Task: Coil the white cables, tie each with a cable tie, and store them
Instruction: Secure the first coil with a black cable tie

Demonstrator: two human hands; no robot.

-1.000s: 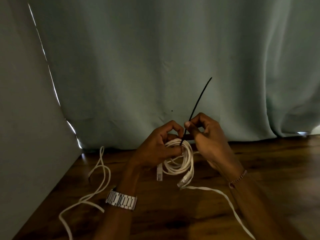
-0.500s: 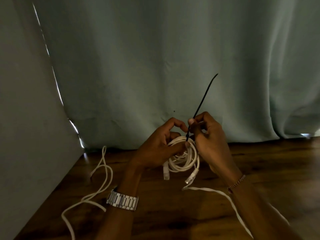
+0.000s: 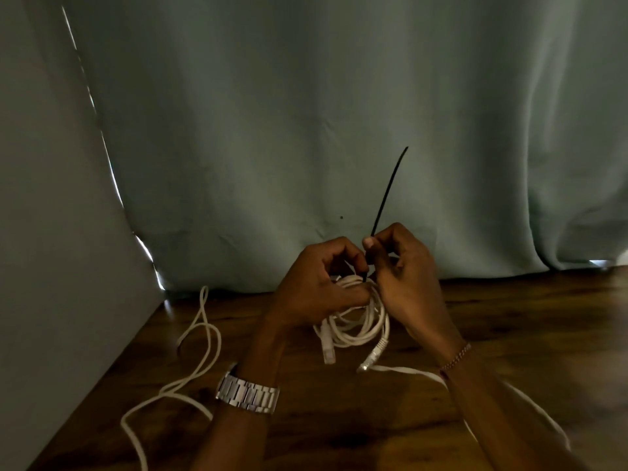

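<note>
Right hand [image 3: 404, 277]: thumb and forefinger pinching black cable tie [image 3: 389, 190], tail pointing up. Left hand [image 3: 316, 283]: fingers curled round coiled white cable [image 3: 360, 321], held above wooden floor [image 3: 509, 321]. Loose white cable [image 3: 200, 338] lying at left.

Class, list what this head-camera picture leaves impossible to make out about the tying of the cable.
- Head view: whether the black cable tie is locked; its head lies behind the fingers of the left hand and right hand.
- The loose white cable runs off the bottom edge.
- The coiled cable: connector details too dim.
</note>
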